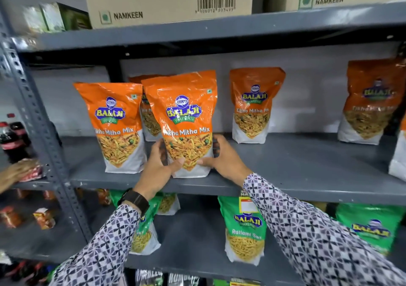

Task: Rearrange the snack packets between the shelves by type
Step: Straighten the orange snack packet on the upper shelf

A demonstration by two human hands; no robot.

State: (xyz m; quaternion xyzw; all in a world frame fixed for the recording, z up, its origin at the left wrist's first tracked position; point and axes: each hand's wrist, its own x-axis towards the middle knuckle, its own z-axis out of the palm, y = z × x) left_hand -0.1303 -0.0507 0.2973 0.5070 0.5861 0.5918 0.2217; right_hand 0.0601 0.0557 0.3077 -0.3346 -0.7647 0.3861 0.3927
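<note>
Head view: both hands (158, 165) around orange packet (186, 123)

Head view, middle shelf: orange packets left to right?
Leftmost orange packet → packet held by left hand and right hand → packet standing alone at the back → blurred packet towards the right.

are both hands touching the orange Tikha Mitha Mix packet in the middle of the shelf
Touching. The head view shows the left hand and right hand pressed against the lower sides of the upright orange Tikha Mitha Mix packet, thumbs across its front.
</note>
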